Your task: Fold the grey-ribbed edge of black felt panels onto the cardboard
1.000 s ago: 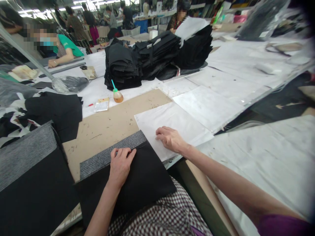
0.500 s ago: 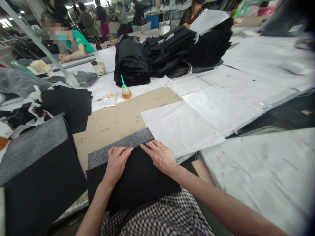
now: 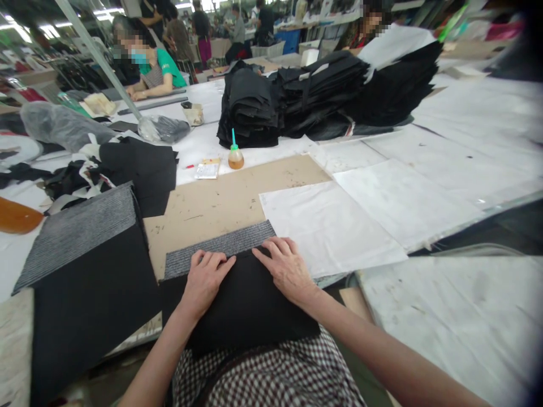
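Right hand [image 3: 288, 270], over white sheet [image 3: 326, 220] a second ago, now down on black panel [image 3: 250, 305] near left hand [image 3: 206, 281]; both at border with grey ribbed strip [image 3: 220, 247], slightly apart, pinching or pressing cannot tell; panel reaches over checked cloth [image 3: 271, 373]

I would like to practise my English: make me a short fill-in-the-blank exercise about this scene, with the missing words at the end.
1. The left hand and right hand rest on a panel that is mostly ____.
2. The ribbed strip along its far side is ____.
3. The small bottle is not lying down; it stands ____.
4. The co-worker's sleeve is ____.

Missing words: black; grey; upright; green.
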A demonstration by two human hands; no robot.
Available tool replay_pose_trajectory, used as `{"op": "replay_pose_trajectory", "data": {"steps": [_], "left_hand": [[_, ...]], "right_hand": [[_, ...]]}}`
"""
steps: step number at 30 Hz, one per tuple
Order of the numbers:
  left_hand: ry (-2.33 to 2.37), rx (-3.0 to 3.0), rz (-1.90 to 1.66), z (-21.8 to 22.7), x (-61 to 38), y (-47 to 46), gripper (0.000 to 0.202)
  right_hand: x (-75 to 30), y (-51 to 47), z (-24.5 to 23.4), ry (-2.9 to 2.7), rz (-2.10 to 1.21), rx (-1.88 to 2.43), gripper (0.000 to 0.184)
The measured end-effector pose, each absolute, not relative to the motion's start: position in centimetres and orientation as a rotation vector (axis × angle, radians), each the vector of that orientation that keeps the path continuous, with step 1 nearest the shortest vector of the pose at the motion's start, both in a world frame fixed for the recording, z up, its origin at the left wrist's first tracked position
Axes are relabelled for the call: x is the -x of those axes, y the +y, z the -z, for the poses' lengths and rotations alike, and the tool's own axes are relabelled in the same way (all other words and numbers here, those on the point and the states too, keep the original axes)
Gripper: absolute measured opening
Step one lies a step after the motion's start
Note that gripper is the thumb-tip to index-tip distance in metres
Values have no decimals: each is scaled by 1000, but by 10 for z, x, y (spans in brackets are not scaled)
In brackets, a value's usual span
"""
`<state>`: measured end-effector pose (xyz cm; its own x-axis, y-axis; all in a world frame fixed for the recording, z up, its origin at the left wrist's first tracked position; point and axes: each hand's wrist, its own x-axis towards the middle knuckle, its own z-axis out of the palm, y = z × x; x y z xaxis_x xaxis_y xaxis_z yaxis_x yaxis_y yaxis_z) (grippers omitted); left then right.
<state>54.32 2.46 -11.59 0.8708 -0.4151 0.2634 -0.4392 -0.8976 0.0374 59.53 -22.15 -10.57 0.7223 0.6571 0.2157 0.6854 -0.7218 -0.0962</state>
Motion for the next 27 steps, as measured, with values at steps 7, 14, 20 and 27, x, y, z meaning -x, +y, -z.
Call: {"op": "replay_pose_trajectory", "data": {"steps": [7,14,20,27], "left_hand": [[-591,-2914,-344,122,-540,35,32],[-524,-2768,-386,135,-519,97,31],[-569,-2832,-378,132,-507,115,36],[-664,-2917,-332,120,-509,112,34]], "right_hand": [[-571,-169,114,-1208,191,2680,49],[-567,-160,122,-1223,123,2714,66],[-567,-152,116,-1247,90,2778,69],[-569,-151,111,-1272,108,2774,65]]}}
